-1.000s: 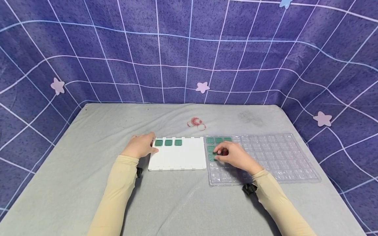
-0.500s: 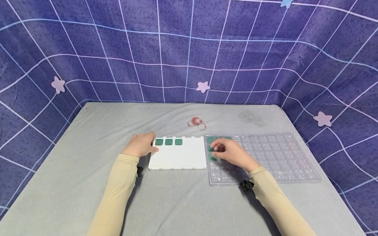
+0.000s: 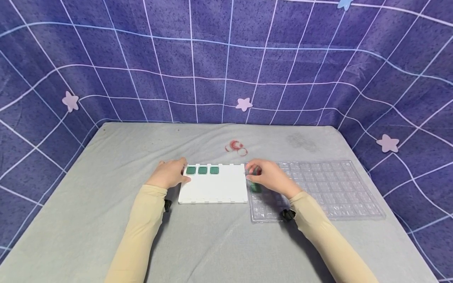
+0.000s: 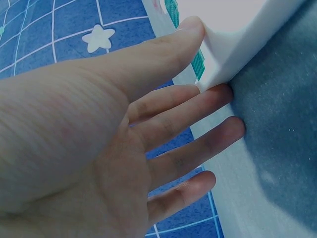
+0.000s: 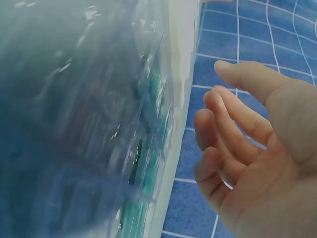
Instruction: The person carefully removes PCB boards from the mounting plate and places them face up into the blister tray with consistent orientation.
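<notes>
My left hand (image 3: 167, 173) grips the left end of a flat white board (image 3: 216, 188). In the left wrist view the thumb (image 4: 183, 39) lies on top of the board, with fingertips at its side edge. Three small green squares, like circuit chips (image 3: 202, 170), sit in a row along the board's far edge. My right hand (image 3: 267, 175) hovers over the left end of a clear compartment tray (image 3: 325, 188). Its fingers are loosely bent with a gap to the thumb, and I see nothing held. A green chip (image 3: 255, 187) shows below it; other chips there are hidden.
The white board and clear tray lie side by side on a grey cloth-covered table (image 3: 212, 243). Red ring marks (image 3: 236, 146) stain the cloth behind them. A blue gridded curtain (image 3: 209, 78) with stars surrounds the table's back and sides.
My right hand has moved left and slightly away from me, from the green chips towards the boundary between tray and board. My left hand keeps its place on the board.
</notes>
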{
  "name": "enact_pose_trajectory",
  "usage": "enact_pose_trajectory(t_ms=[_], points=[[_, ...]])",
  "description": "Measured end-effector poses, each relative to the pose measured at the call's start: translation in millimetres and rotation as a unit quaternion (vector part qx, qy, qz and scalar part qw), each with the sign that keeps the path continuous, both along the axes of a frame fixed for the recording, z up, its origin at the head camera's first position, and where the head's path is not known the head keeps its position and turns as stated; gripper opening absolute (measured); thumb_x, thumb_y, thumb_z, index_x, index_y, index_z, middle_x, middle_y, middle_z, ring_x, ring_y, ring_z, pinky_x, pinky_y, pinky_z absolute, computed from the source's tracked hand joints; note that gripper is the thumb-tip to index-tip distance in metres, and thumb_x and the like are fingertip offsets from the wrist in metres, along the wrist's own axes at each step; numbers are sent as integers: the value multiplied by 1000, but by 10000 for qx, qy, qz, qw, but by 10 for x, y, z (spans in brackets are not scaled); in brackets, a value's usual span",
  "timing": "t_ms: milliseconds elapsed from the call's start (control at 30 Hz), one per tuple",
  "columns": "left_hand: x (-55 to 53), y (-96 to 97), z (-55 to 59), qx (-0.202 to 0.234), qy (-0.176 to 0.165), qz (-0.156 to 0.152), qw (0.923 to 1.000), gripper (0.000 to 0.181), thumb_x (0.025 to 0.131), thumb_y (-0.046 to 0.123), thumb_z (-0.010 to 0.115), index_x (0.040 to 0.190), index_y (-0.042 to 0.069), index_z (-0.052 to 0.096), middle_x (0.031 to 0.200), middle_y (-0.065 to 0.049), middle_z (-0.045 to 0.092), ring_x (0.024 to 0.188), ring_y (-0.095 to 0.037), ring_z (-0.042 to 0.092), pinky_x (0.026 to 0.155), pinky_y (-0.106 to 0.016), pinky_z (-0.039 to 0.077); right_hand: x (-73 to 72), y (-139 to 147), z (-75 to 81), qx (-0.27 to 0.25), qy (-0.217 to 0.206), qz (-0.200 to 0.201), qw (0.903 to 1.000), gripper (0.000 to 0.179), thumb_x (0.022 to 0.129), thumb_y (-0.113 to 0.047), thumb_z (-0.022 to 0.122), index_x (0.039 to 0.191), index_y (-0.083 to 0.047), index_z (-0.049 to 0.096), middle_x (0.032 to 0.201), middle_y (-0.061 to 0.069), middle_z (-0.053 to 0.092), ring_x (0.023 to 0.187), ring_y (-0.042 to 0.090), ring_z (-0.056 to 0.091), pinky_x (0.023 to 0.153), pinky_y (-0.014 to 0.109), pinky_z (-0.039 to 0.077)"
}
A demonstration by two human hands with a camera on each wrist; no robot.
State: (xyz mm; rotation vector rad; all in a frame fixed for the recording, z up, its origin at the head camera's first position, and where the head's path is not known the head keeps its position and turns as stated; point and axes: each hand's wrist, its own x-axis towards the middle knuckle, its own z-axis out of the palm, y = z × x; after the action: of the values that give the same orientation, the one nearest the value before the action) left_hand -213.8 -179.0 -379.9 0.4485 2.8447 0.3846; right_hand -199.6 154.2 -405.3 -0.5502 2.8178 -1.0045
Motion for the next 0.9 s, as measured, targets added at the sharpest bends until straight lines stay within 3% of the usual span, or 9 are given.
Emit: enact_pose_trajectory(t_ms=[200, 500, 900], points=[[-8, -22, -22, -18, 3, 9, 10000, 53, 93, 27, 75, 132, -2, 56, 103, -12, 73, 95, -30, 68, 96, -52, 41, -122, -167, 33, -9, -20, 59, 10000, 31, 93, -21, 74, 121, -9, 70, 95, 0, 69, 76, 12, 57, 67, 27, 46], [3, -27, -10, -66, -75, 23, 9999, 54, 93, 28, 75, 134, -2, 55, 104, -11, 73, 95, -29, 68, 96, -52, 41, -305, -448, 48, 155, 98, 175, 9997, 33, 91, -26, 76, 119, -10, 71, 95, -1, 70, 83, 12, 63, 72, 25, 49], [-6, -16, -15, -73, -39, 26, 10000, 53, 94, 28, 74, 134, -1, 56, 108, -12, 73, 99, -31, 69, 98, -54, 41, -376, -748, -56, 149, -130, 449, 9988, 29, 89, -21, 79, 115, -10, 72, 91, 1, 70, 79, 10, 61, 75, 26, 49]])
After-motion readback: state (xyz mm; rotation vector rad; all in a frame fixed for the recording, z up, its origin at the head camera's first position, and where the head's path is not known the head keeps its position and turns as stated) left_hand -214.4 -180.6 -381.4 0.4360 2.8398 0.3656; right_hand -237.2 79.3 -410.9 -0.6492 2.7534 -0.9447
